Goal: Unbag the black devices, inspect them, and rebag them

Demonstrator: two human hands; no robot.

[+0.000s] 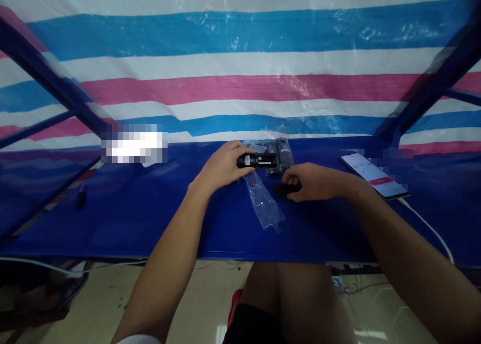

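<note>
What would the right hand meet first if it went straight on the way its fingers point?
The right hand would first meet the small black object at its fingertips, and may already be touching it; depth is unclear.

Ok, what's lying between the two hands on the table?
In the head view, a clear plastic bag lies on the blue table between the left hand, gripping a black tube, and the right hand, with black packets behind.

the left hand (221,166) curls inward, the right hand (315,182) reaches across, seemingly half-closed.
</note>
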